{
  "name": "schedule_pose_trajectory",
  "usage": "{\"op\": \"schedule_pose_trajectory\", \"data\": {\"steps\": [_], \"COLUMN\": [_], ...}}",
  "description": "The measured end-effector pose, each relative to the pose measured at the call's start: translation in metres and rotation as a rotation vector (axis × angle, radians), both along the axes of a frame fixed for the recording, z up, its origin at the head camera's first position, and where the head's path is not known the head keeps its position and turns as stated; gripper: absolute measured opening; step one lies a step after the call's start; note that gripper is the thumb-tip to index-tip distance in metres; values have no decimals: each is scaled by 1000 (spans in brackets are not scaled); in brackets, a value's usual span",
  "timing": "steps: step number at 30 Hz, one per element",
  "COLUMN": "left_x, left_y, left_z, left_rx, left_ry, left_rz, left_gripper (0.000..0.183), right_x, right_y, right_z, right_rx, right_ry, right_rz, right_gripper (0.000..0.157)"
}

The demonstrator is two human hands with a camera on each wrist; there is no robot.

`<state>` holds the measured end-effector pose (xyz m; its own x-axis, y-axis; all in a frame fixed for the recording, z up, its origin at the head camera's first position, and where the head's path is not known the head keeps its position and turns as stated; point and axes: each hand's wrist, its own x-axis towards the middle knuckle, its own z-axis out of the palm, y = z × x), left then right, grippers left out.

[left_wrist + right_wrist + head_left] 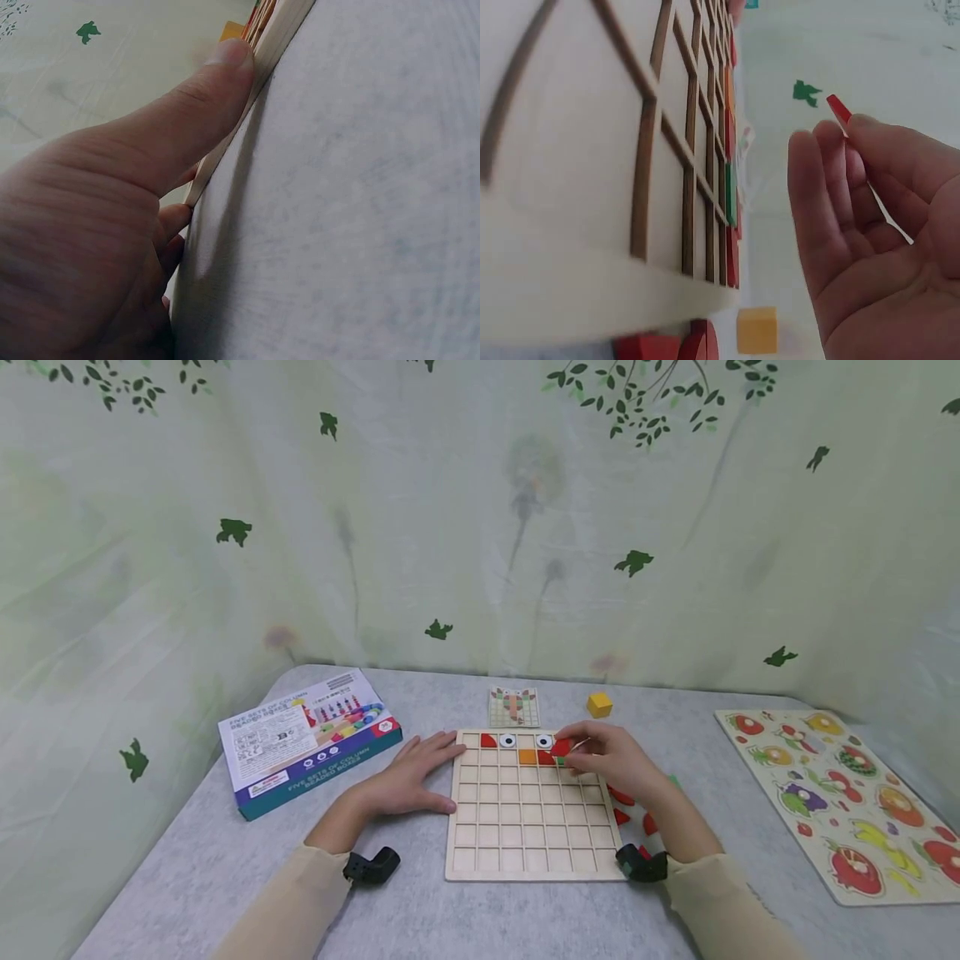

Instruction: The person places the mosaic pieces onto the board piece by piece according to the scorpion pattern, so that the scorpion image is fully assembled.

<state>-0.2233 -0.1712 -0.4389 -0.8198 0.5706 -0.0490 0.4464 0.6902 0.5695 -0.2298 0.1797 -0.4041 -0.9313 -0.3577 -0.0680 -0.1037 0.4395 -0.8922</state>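
Pale curtain (442,543) printed with green leaves, behind a mottled grey table (420,914). A wooden grid board (529,837) lies flat at centre, its upper rows partly filled with coloured tiles (528,757) (two bear eyes). Left hand (405,779): thumb apart from the fingers, touching the board's left edge. Right hand (613,762): thumb and fingertips together, pinching a red piece (838,109) above the board's upper right part. Beyond the board, a patterned card (513,707) and a yellow cube (599,705); to its right, loose red pieces (622,817), partly hidden by the forearm (692,822).
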Motion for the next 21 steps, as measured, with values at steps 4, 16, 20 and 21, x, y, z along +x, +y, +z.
{"op": "schedule_pose_trajectory", "data": {"steps": [4,16,20,21], "left_x": [-1,-2,-2,-2], "left_y": [1,0,0,-1], "left_z": [1,0,-2,-2], "left_rx": [-3,-7,-8,-7], "left_ry": [8,-1,-2,-1], "left_rz": [-6,2,3,2], "left_gripper": [92,92,92,92], "right_x": [1,-15,-21,-21], "right_y": [-6,-26,-34,-36], "right_z": [1,8,10,10], "right_rx": [48,155,136,129], "right_ry": [28,97,107,102], "right_rz": [6,27,74,82], "right_gripper": [30,27,27,26]}}
